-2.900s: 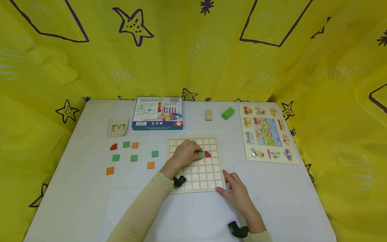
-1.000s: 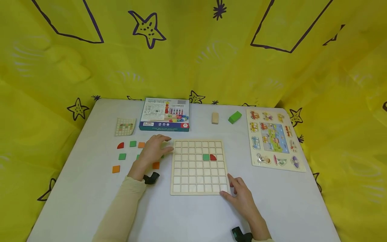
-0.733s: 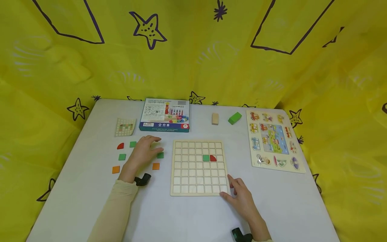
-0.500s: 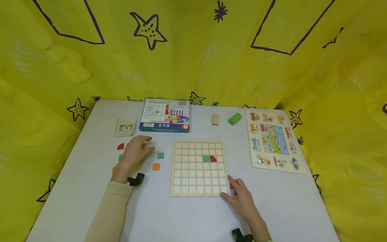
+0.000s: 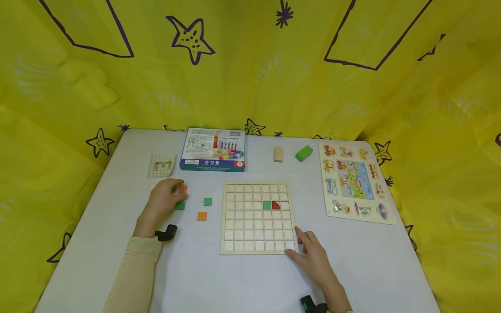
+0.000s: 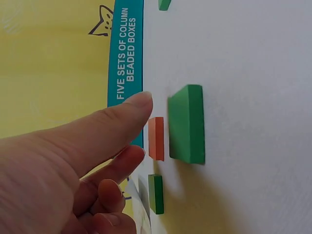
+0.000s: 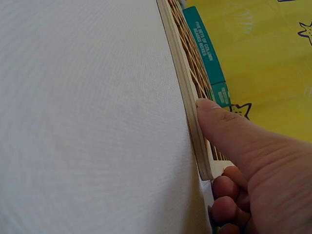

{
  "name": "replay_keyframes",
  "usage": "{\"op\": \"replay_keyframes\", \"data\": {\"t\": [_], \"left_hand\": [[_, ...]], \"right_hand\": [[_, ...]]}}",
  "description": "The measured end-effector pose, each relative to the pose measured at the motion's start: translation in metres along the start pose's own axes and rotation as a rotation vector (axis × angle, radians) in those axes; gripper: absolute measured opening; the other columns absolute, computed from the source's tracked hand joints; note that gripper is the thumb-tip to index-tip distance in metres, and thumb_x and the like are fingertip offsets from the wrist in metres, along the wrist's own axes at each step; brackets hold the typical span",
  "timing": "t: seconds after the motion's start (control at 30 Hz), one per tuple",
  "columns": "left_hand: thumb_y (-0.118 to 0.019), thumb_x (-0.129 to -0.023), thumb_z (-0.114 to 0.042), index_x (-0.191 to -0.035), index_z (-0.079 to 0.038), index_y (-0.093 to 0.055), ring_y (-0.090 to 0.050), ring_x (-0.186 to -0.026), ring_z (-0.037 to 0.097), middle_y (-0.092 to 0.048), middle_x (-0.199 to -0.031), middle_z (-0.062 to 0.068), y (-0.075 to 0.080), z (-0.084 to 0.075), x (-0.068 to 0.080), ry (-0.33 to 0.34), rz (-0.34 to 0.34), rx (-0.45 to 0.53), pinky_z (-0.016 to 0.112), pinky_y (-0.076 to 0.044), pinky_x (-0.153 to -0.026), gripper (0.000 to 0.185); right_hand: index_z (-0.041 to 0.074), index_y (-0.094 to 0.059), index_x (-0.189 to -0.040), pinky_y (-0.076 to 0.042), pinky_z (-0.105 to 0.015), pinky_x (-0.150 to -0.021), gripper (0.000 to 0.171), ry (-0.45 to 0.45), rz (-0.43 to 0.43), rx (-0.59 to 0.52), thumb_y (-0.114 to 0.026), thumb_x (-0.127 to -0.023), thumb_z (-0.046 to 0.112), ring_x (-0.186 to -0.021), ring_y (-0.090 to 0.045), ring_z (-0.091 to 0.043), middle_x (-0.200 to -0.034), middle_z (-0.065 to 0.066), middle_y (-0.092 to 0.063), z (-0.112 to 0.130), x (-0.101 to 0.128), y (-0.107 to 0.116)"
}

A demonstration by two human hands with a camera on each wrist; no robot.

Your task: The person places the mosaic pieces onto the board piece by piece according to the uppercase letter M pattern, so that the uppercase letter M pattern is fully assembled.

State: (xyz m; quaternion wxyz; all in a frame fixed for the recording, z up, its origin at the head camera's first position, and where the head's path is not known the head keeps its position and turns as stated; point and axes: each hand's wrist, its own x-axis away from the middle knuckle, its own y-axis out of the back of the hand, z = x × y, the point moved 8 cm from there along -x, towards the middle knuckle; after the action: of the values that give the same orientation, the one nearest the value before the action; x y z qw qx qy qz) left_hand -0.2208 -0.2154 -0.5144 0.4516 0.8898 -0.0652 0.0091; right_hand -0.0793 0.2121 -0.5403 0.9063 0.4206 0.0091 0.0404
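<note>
The left hand is hovering by an orange tile, fingers released and apart. The right hand is grasping the board near its corner.

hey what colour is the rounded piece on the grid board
The rounded piece is red; it shows best in the head view.

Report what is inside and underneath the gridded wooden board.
Inside the gridded wooden board, a green square and a red quarter-circle tile sit in neighbouring cells. Anything beneath it is covered from view.
</note>
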Motion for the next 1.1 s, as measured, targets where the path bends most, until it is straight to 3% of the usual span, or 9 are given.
{"op": "replay_keyframes", "data": {"t": [0.53,1.1], "left_hand": [[-0.074,-0.086,-0.006,-0.119,0.005,-0.064,-0.051,-0.113,0.043,-0.061,-0.119,0.024,-0.0019,0.001,-0.0011,-0.059,-0.01,-0.03,0.055,-0.038,-0.099,0.036],[-0.071,-0.09,-0.01,-0.108,0.005,-0.069,-0.053,-0.105,0.041,-0.061,-0.113,0.022,-0.0007,-0.0014,-0.0056,-0.027,0.024,-0.062,0.054,-0.04,-0.096,0.023]], "right_hand": [[-0.003,-0.051,-0.139,-0.037,-0.023,-0.057,0.077,-0.03,0.03,-0.016,-0.085,-0.077,0.027,-0.073,-0.04,-0.011,-0.093,0.003,-0.046,-0.0024,-0.0014,-0.0006],[-0.004,-0.05,-0.138,-0.037,-0.023,-0.057,0.077,-0.022,0.029,-0.017,-0.085,-0.077,0.028,-0.074,-0.04,-0.012,-0.092,0.003,-0.046,-0.0057,-0.0016,-0.0021]]}}
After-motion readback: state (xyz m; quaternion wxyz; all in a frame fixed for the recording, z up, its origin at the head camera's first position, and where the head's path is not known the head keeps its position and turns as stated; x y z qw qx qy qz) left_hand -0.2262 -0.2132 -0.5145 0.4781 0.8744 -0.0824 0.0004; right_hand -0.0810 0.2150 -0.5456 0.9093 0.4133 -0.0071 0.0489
